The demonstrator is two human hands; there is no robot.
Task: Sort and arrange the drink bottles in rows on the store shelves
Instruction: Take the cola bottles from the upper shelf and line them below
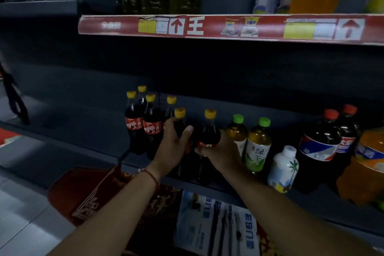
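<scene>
Shop: drink bottles (152,122) on price-tagged shelves (228,27).

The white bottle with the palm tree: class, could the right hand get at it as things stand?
Probably yes: the white bottle stands at the shelf front, unblocked, but the right hand must first release its cola bottle.

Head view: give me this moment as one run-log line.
left hand: grips dark yellow-capped cola bottle | right hand: grips second dark yellow-capped cola bottle | both bottles upright on middle shelf, beside cola group
</scene>
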